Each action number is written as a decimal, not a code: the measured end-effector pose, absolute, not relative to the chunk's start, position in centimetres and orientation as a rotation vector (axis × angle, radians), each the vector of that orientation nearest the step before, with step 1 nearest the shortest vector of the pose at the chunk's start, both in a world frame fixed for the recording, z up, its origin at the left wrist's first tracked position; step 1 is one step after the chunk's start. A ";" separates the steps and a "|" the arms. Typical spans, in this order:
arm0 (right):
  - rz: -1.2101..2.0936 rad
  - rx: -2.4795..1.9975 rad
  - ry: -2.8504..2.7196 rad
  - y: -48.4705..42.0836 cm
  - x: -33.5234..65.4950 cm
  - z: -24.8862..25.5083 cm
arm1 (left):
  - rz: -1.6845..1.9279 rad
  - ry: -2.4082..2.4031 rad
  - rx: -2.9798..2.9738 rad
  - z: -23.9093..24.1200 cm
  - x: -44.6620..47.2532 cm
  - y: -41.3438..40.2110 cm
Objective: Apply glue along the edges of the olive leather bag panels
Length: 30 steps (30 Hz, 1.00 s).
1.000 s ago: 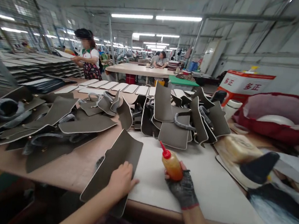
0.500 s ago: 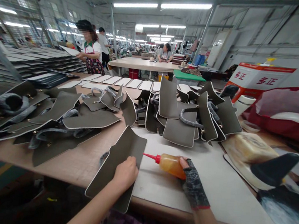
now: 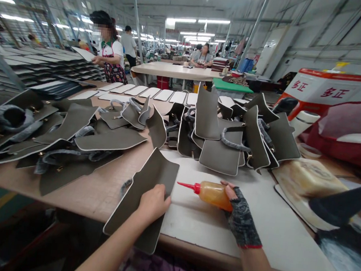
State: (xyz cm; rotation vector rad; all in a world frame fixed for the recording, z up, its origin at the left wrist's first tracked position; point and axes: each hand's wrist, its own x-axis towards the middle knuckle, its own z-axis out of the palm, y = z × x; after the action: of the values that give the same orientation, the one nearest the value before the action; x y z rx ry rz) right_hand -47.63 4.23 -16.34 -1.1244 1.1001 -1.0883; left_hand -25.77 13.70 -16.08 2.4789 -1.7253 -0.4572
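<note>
My left hand (image 3: 154,203) is bare and closed on a grey-brown bag panel (image 3: 150,171) with white edges, near its right side. The panel is creased and tilted, its lower corner past the table's front edge. Part of a wrapped handle (image 3: 125,186) shows at its left. In my right hand (image 3: 243,214), which wears a dark fingerless glove, lies a squeeze bottle (image 3: 214,194) of amber liquid. Its red nozzle points left, its tip just right of the panel and apart from it. Some fingers of both hands are hidden.
Bag panels with wrapped handles are heaped on the left (image 3: 67,127) and ahead (image 3: 219,155). A white sheet (image 3: 203,225) covers the table before me. A yellowish block (image 3: 314,179), white bottle (image 3: 304,122) and red-and-white can (image 3: 329,89) stand right. A co-worker (image 3: 110,53) holds a white panel.
The squeeze bottle and my right hand have shifted slightly right and up in view, the nozzle a little farther from the panel. The view has also moved slightly. Both grips stay the same.
</note>
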 end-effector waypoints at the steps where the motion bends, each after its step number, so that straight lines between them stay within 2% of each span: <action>1: -1.106 -1.125 1.093 4.3 -47.6 -16.3 | -0.474 -1.721 2.478 -16.1 -25.6 13.6; 8: -1.134 -1.209 1.124 3.6 -47.9 -17.4 | -0.586 -1.721 2.456 -16.2 -24.7 13.1; 16: -1.124 -1.420 1.183 2.8 -47.9 -18.1 | -0.347 -1.723 2.585 -16.5 -27.5 12.9; 23: -1.158 -1.643 1.210 2.9 -46.4 -16.9 | -0.647 -1.550 2.248 -17.5 -24.0 13.1; 30: -1.220 -1.791 1.212 1.5 -44.1 -16.5 | -0.732 -1.448 2.144 -17.6 -23.7 13.1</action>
State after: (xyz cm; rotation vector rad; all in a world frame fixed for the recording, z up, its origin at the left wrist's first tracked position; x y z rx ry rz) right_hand -44.08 1.49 -16.55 -1.7915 1.2124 -1.2196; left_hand -23.68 13.07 -17.65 2.1441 -1.4479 -0.7319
